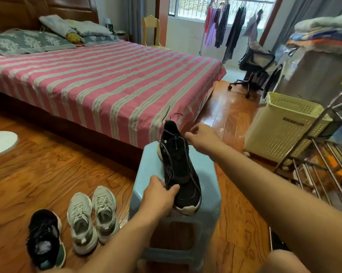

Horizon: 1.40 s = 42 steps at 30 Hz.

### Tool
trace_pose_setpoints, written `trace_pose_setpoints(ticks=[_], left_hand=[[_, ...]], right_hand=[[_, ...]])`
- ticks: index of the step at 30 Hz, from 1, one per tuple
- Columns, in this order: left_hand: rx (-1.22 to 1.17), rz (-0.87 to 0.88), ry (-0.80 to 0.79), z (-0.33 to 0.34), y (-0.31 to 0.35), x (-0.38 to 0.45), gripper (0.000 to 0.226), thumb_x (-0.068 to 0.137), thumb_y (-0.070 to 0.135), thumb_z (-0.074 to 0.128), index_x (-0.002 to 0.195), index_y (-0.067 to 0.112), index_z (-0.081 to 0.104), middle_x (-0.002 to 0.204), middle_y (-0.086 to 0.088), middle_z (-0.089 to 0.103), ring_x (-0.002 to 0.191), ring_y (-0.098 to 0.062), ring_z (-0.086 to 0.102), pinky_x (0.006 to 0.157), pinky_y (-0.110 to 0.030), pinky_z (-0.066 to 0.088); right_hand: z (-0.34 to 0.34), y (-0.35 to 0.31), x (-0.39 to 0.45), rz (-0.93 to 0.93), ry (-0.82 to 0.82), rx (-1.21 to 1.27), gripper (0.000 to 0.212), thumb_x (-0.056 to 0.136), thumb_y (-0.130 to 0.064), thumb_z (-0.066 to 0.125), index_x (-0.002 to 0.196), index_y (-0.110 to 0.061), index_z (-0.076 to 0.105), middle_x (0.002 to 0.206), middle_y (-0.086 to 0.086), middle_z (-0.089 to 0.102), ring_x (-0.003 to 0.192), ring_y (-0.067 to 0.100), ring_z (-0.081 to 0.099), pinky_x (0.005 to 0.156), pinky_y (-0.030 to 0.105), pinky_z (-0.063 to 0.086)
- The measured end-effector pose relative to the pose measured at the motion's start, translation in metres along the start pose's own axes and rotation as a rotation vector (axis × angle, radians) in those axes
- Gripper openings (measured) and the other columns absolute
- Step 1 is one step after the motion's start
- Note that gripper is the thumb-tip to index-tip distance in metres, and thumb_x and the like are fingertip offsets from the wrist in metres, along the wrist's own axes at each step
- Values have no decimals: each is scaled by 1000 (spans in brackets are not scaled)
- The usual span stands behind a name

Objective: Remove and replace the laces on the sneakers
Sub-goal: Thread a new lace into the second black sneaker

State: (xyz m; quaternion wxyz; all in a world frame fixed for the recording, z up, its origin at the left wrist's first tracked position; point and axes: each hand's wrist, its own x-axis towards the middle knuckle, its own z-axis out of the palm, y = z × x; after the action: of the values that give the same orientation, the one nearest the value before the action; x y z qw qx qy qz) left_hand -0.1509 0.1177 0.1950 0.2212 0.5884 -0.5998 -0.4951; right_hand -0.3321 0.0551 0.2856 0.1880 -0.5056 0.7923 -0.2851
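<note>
A bare knee [282, 262] sits at the bottom edge, closest of all, with both forearms reaching out past it. The left hand [159, 196] grips the toe end of a black sneaker [179, 168], thumb curled over the upper and fingers wrapped at its side. That sneaker stands on a pale blue plastic stool [174, 223], toe toward the person and heel end pointing at the bed [99, 79], its tongue raised. The right hand [200, 137] is beside the sneaker's collar with fingers curled in a pinch at the grey lace [169, 154]; the exact contact point is too small to make out, though loose lace ends stick up above the tongue. The lace runs slack down the eyelets. On the wooden floor [38, 174] left of the stool lie a second black sneaker [45, 240] and a pair of pale grey sneakers [92, 218], side by side and laced. A cream perforated laundry basket [284, 125] stands to the right, next to a metal rack [323, 164].
</note>
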Motion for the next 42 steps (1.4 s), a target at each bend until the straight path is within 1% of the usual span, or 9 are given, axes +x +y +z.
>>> trace_pose_setpoints(ticks=[2, 6, 12, 16, 20, 24, 27, 34, 42], left_hand=[[-56, -19, -6, -4, -2, -3, 28, 96, 38, 69, 89, 22, 46, 83, -9, 67, 68, -24, 67, 55, -33, 51], [-85, -71, -101, -6, -2, -7, 26, 99, 41, 61, 92, 17, 52, 79, -8, 67, 64, -21, 63, 61, -36, 52], [-34, -91, -202, -3, 2, -17, 37, 104, 40, 55, 79, 13, 54, 70, -12, 62, 62, -29, 59, 63, -35, 47], [53, -16, -110, -11, 10, -19, 33, 103, 40, 56, 82, 16, 51, 74, -10, 66, 65, -24, 65, 52, -27, 43], [247, 122, 1, -21, 17, -13, 35, 100, 44, 57, 76, 19, 53, 75, -7, 67, 76, -27, 68, 67, -38, 53], [444, 118, -36, -25, 17, -9, 33, 100, 47, 56, 79, 22, 54, 78, -1, 65, 77, -19, 62, 64, -33, 44], [528, 64, -109, -21, 13, -6, 32, 100, 51, 54, 89, 21, 60, 83, -3, 67, 79, -20, 65, 68, -34, 52], [141, -68, -235, -25, 14, -6, 25, 100, 26, 56, 82, 10, 61, 67, -12, 66, 52, -22, 62, 54, -29, 49], [203, 176, 149, -48, 16, 13, 31, 90, 29, 61, 64, 15, 51, 64, -2, 51, 67, -23, 51, 58, -33, 36]], right_hand=[[11, 27, -36, 29, -19, -81, 29, 90, -45, 63, 81, -19, 55, 79, 0, 58, 75, 24, 58, 61, 36, 45], [19, 49, -100, 198, -208, -180, 40, 91, -55, 62, 94, -17, 51, 87, 6, 66, 74, 27, 69, 67, 43, 60], [9, 43, -117, 316, -289, 46, 25, 99, -26, 63, 92, -1, 61, 79, 22, 74, 63, 31, 73, 61, 41, 63], [-7, 35, -112, 312, -336, 249, 20, 99, -19, 63, 102, 1, 58, 73, 19, 67, 57, 25, 64, 53, 35, 59], [-15, 28, -98, 208, -396, 83, 37, 104, -35, 53, 99, -1, 66, 80, 13, 70, 61, 20, 66, 57, 30, 56], [-8, 25, -46, 7, -110, 90, 31, 104, -33, 51, 123, -11, 60, 115, 10, 64, 91, 25, 68, 83, 43, 60], [2, 25, -12, -222, -153, -88, 43, 103, -33, 50, 144, -23, 51, 143, 6, 49, 132, 21, 46, 114, 42, 38], [7, 24, 2, -457, -139, -417, 29, 101, -39, 51, 119, -21, 65, 125, -1, 51, 118, 22, 44, 106, 41, 39], [-22, 18, -11, -340, -153, -381, 26, 99, -37, 59, 97, -12, 64, 90, 4, 64, 87, 23, 62, 78, 43, 53]])
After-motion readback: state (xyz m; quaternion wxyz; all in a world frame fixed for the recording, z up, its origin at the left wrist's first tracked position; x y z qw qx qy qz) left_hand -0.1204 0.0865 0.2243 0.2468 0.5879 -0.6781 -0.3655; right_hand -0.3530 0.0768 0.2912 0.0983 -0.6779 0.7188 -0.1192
